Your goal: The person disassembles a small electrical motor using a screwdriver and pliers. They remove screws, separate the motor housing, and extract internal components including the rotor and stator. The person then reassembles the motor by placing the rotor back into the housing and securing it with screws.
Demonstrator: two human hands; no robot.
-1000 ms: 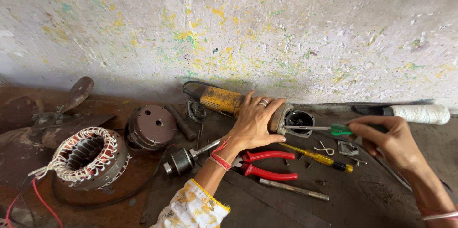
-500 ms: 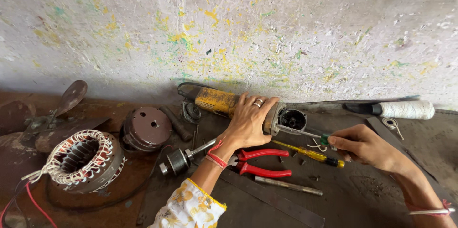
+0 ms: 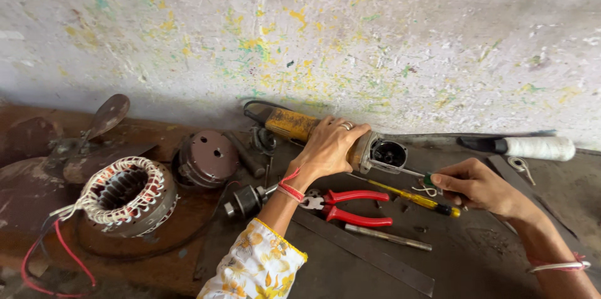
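Note:
A yellow angle grinder body (image 3: 294,124) lies along the wall with its open metal front housing (image 3: 386,155) facing right. My left hand (image 3: 328,149) is clamped over the grinder's middle, a ring on one finger. My right hand (image 3: 476,185) grips a green-handled screwdriver (image 3: 429,179), its thin shaft pointing left to the open housing. Just below lie a yellow-handled screwdriver (image 3: 407,195) and red-handled pliers (image 3: 354,206).
A motor stator with copper windings (image 3: 125,196) and red wires sits at the left beside a round brown motor cover (image 3: 208,156). A rotor part (image 3: 247,200), a metal rod (image 3: 388,237), a flat bar (image 3: 375,255) and a white-wrapped tool (image 3: 532,147) lie around.
My right hand has moved down and left, bringing the green screwdriver's tip to the grinder's open housing. My left hand stays on the grinder.

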